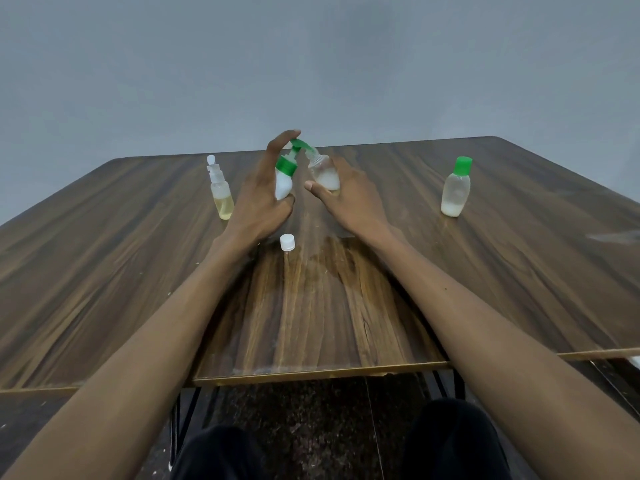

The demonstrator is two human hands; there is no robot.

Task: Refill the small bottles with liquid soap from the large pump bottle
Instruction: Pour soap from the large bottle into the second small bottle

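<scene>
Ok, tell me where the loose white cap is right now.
In the head view the loose white cap stands on the wooden table near the middle, just nearer the person than the left hand, between the two forearms.

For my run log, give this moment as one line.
left hand holds pump bottle | right hand holds small bottle | filling
</scene>
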